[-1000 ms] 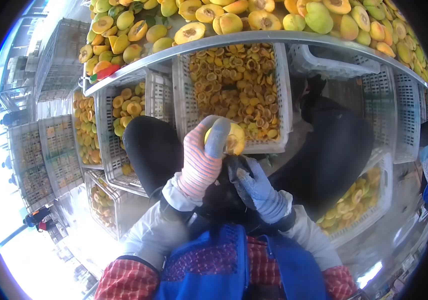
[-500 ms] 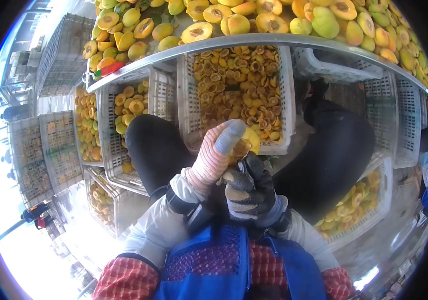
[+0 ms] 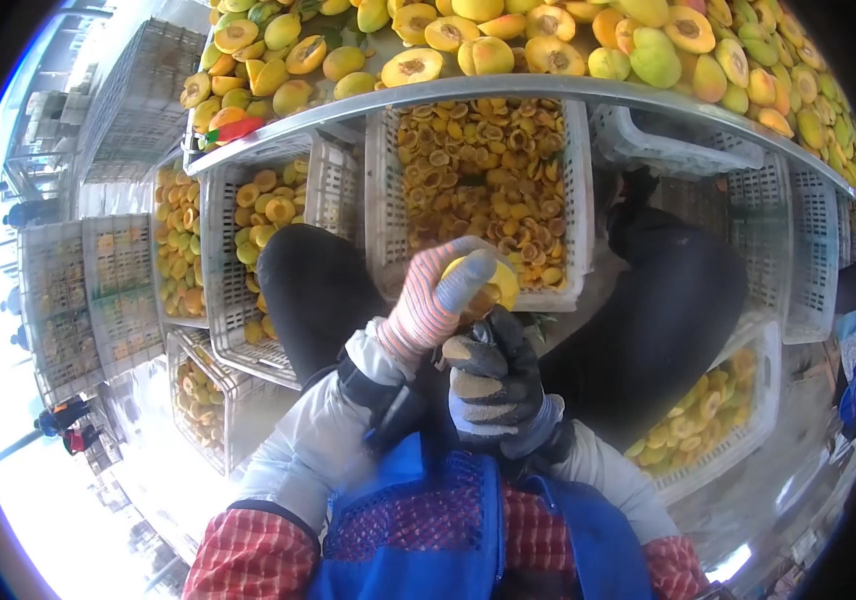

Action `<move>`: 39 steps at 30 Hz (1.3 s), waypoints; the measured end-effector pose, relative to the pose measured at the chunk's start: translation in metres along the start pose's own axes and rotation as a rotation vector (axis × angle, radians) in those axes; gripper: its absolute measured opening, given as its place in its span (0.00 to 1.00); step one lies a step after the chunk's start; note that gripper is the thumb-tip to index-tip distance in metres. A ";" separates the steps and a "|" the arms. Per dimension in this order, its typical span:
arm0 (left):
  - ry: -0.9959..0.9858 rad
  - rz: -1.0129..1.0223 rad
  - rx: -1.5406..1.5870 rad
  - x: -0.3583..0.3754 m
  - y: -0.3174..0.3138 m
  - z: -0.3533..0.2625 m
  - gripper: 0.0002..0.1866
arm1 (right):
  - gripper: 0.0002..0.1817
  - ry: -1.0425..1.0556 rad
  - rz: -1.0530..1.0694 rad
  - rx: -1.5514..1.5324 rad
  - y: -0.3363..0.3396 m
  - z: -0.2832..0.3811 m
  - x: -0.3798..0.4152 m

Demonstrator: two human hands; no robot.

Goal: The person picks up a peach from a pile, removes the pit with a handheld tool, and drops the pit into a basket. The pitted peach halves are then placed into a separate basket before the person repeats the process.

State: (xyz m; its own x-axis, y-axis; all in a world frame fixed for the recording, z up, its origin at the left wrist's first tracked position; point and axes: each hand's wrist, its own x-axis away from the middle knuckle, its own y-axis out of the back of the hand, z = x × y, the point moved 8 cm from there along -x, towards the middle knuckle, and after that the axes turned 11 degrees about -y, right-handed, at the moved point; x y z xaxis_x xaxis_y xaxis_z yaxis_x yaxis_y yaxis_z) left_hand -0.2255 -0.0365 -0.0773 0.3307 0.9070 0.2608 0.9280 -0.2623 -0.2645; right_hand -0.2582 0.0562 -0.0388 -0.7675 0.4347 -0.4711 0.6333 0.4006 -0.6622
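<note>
My left hand (image 3: 426,303), in a pale striped glove with a grey thumb, is closed around a yellow peach (image 3: 506,284) held at chest height. Part of its brownish inner side shows beneath my thumb. My right hand (image 3: 498,385), in a dark grey glove with worn fingertips, is a fist just below and touching the fruit's near side. Whatever that fist grips is hidden by its fingers. Under both hands, between my knees, stands a white crate (image 3: 577,215) full of thin, hollow peach scraps.
A metal-edged table (image 3: 508,88) ahead holds many whole and halved peaches. On it lies a red-handled item (image 3: 236,130) at the left. A crate of peach pieces (image 3: 213,270) stands by my left knee, another crate (image 3: 763,400) at the right. Stacked crates (image 3: 138,110) rise at far left.
The whole view has shifted slightly. My left thumb has moved a little to the right over the peach, and my right fist stays against its near side.
</note>
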 end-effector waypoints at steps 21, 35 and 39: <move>-0.168 -1.127 -1.255 0.138 0.247 -0.121 0.20 | 0.32 0.143 -0.209 0.203 0.035 0.052 0.032; 0.088 0.109 -1.657 -0.216 0.093 -0.120 0.26 | 0.26 0.595 -1.210 0.563 0.018 0.090 0.055; -0.279 -0.141 -1.271 -0.184 0.090 -0.135 0.23 | 0.27 0.643 -1.201 0.759 0.003 0.098 0.051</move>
State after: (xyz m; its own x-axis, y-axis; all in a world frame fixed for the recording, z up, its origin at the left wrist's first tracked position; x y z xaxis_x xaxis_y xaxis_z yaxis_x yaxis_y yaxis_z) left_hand -0.1801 -0.2720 -0.0233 0.3135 0.9492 -0.0266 0.5147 -0.1464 0.8447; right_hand -0.3056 0.0003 -0.1220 -0.4727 0.5091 0.7193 -0.6470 0.3537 -0.6755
